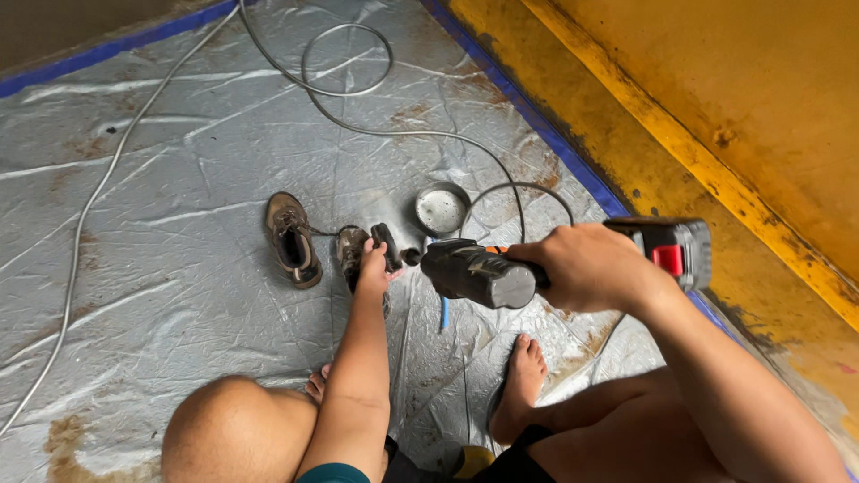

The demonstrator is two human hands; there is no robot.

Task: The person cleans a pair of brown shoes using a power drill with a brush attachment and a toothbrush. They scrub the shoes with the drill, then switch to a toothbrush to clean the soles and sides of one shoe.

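Right hand (586,266) grips drill (479,273), axis horizontal, nose pointing left; left hand (374,261) seemingly pinches dark piece (387,246).

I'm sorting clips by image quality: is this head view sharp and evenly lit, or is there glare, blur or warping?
Head view: light is soft and even, shadows faint; the crinkled plastic sheet shows pale glare along its creases; the drill in the right hand and the left hand look fairly sharp; the near knee is soft; the yellow wall edge bows from the wide lens.
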